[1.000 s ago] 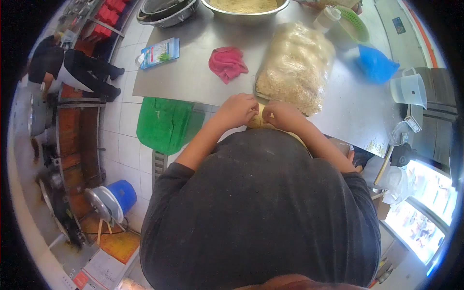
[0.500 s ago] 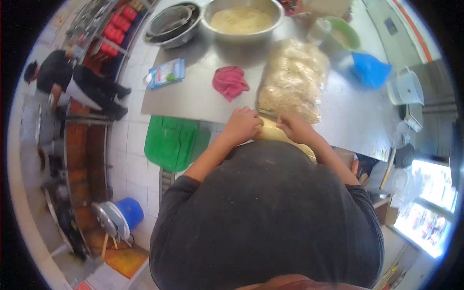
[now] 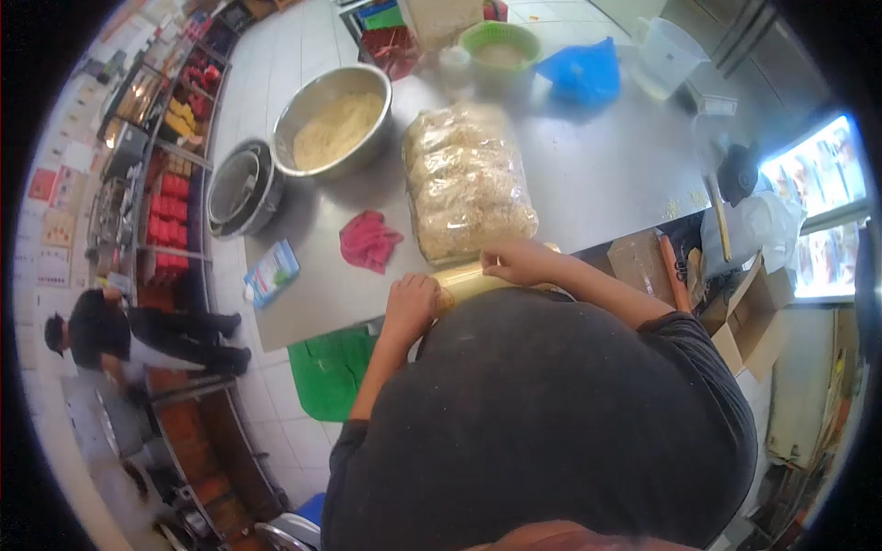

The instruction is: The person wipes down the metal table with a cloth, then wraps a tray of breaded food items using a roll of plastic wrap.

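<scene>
A yellowish roll of cling film (image 3: 467,281) lies along the table's near edge, against the front of my dark shirt. My left hand (image 3: 412,303) is closed over the roll's left end. Nearer its right part, my right hand (image 3: 516,261) is closed, thumb and fingers pinched together at the film. Whether a loose edge is between these fingertips is too small to tell. Just beyond the roll sits a large pack of pale, lumpy food (image 3: 467,184) wrapped in shiny clear film. Left of that pack lies a crumpled pink cloth (image 3: 369,241).
On the steel table (image 3: 597,170) stand a big bowl of pale crumbs (image 3: 333,121), dark nested pans (image 3: 243,188), a blue bag (image 3: 581,72), a green basket (image 3: 501,46) and a clear jug (image 3: 666,57). A green bin (image 3: 331,375) is below. Another person (image 3: 101,326) stands far left.
My view has turned, so the table's things appear shifted left and tilted. More of the cling film roll shows between my hands, which sit further apart on it.
</scene>
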The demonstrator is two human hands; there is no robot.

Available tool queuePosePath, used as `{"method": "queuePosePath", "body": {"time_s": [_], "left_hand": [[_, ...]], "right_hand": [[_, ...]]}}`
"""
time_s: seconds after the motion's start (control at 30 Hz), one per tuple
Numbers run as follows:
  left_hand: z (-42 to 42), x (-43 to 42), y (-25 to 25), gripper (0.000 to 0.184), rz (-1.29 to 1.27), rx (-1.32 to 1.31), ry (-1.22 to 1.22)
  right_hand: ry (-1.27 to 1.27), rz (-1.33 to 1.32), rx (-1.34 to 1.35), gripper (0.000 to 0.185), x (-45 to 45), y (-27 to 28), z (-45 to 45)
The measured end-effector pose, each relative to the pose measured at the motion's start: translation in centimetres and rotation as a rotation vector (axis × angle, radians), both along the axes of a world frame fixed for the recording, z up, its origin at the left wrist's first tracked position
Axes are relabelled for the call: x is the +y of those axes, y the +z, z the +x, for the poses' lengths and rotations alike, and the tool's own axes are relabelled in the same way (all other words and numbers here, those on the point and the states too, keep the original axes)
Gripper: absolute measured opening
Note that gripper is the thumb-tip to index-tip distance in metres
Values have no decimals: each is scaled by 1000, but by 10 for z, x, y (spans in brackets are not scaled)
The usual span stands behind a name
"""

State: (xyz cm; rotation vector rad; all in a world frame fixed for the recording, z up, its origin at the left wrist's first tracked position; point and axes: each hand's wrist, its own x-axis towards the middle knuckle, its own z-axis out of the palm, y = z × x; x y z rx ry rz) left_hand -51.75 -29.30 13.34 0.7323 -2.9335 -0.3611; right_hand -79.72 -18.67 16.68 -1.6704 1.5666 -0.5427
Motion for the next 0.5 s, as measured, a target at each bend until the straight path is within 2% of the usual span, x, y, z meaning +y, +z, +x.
{"method": "queuePosePath", "body": {"time_s": [0.13, 0.23, 0.43, 0.5], "left_hand": [[11, -1, 9, 22, 73, 76, 67], [8, 1, 5, 16, 69, 138, 84], [-5, -7, -3, 11, 79, 111, 175], [-6, -16, -6, 14, 121, 75, 214]], "right_hand": [[11, -41, -61, 19, -8, -5, 1], [19, -53, -51, 18, -10, -12, 0], [71, -29, -37, 17, -19, -12, 4], [83, -14, -30, 17, -25, -12, 6]]}}
